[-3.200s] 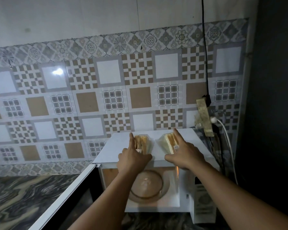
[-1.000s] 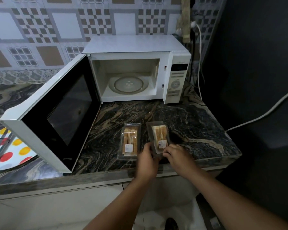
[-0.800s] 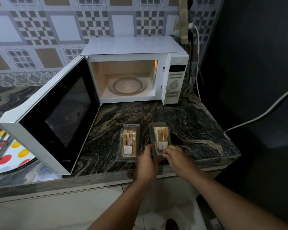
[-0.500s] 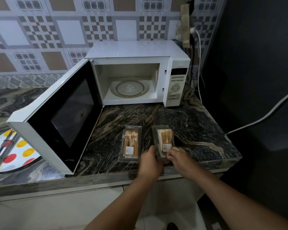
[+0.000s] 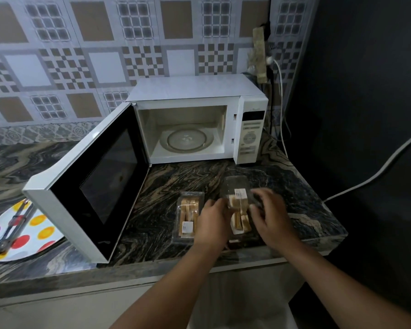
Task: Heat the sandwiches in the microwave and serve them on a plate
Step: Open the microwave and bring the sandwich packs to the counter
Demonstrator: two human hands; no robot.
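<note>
Two clear plastic sandwich packs lie on the dark marble counter in front of the open white microwave (image 5: 249,129). The left sandwich pack (image 5: 188,216) is closed and untouched. The right sandwich pack (image 5: 241,223) has its clear lid (image 5: 237,187) swung up, and the sandwiches inside show. My left hand (image 5: 211,225) grips the right pack's left side. My right hand (image 5: 272,218) has its fingers curled at the pack's right edge by the lid; it is blurred. The microwave's glass turntable (image 5: 186,140) is bare.
The microwave door (image 5: 93,186) stands wide open to the left, over the counter. A polka-dot plate (image 5: 33,233) with metal tongs (image 5: 11,227) on it lies at the far left. Cables and a socket hang right of the microwave. The counter edge runs just below my hands.
The sandwich packs came down from the microwave top to the counter. In the last half second the right pack's lid has swung up between my hands.
</note>
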